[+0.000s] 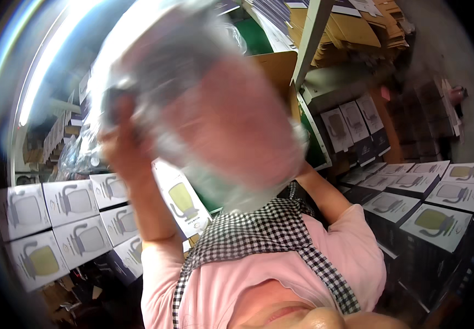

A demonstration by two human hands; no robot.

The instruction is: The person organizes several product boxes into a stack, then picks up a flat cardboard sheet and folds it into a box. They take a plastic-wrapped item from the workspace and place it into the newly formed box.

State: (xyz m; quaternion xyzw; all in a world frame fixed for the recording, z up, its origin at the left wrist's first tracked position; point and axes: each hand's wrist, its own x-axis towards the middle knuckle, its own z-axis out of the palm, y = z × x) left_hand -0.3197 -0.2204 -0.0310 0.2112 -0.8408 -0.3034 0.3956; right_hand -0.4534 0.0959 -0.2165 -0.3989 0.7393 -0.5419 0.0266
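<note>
A large jug (229, 123) in a clear plastic bag is held up high in front of me, blurred by motion. Its body looks pinkish, with a dark grey part towards the top. My left hand (121, 143) is closed round a dark part at its left side, which looks like the handle. At the jug's lower right, my right hand (304, 169) reaches behind it; only the wrist area shows and its fingers are hidden. Loose bag film (242, 203) hangs below the jug.
White and dark boxes with jug pictures stand stacked at left (75, 203) and right (434, 225). One such box (179, 197) stands behind my left forearm. Flattened cardboard (352, 27) lies above a metal post (309, 44). Clear plastic bags (78, 156) lie at the left.
</note>
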